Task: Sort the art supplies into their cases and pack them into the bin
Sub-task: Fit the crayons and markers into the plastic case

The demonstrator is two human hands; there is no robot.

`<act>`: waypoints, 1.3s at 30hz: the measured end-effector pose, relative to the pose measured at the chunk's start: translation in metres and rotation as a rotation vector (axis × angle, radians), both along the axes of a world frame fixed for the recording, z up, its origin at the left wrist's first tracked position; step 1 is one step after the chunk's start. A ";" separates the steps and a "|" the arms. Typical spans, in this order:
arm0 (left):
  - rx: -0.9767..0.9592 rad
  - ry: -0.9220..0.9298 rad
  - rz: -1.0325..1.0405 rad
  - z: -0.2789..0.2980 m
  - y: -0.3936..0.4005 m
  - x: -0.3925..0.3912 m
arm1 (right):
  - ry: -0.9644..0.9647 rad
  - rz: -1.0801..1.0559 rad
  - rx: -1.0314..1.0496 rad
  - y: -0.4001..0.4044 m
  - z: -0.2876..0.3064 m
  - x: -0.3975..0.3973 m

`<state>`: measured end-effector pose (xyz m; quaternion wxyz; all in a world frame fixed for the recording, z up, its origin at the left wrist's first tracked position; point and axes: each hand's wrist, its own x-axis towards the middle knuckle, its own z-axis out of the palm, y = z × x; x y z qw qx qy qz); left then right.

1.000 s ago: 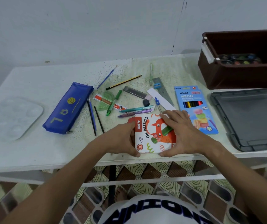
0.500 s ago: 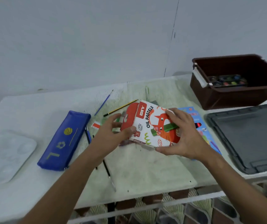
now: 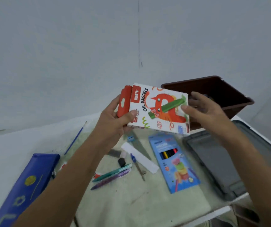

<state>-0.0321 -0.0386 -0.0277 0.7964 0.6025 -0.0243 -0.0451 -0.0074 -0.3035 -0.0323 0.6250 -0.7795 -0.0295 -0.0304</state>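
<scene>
The white and red oil pastels box (image 3: 157, 108) is held up in the air above the table, in front of the brown bin (image 3: 213, 89). My left hand (image 3: 113, 118) grips its left end by the red flap, thumb on the front. My right hand (image 3: 202, 108) holds its right edge, thumb on the front and fingers spread behind. Below on the table lie a blue coloured-pencil box (image 3: 174, 163), a blue pencil case (image 3: 26, 185), two pens (image 3: 111, 176), a compass (image 3: 138, 166) and a white ruler (image 3: 139, 158).
The grey bin lid (image 3: 226, 163) lies flat at the right, below the bin. A thin blue paintbrush (image 3: 75, 140) lies at the back left. A black eraser (image 3: 121, 162) and a sharpener (image 3: 130, 138) sit near the ruler. The table's front edge runs at lower right.
Both hands picked the pastels box off the table's front edge and raised it up and right toward the bin. The camera tilted upward.
</scene>
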 end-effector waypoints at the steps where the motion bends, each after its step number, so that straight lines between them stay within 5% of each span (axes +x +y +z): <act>1: -0.015 -0.006 -0.001 0.005 -0.015 0.010 | -0.001 0.012 0.046 -0.015 0.006 0.011; 7: 0.061 0.000 0.033 0.021 -0.112 0.078 | 0.012 0.071 0.015 -0.114 0.045 0.081; 12: 0.482 -0.006 0.059 0.026 -0.157 0.134 | 0.097 0.067 -0.080 -0.168 0.043 0.130; 19: 1.190 -0.006 -0.168 0.001 -0.198 0.174 | 0.268 0.054 -0.313 -0.182 0.005 0.184; 24: 1.553 0.015 -0.240 -0.016 -0.213 0.194 | 0.323 0.253 -0.465 -0.182 -0.013 0.203; 30: 1.700 0.045 -0.358 -0.028 -0.222 0.204 | 0.324 0.544 -0.713 -0.185 -0.025 0.206; 39: 1.956 -0.156 -0.368 -0.042 -0.214 0.223 | 0.168 0.411 -0.995 -0.180 -0.046 0.217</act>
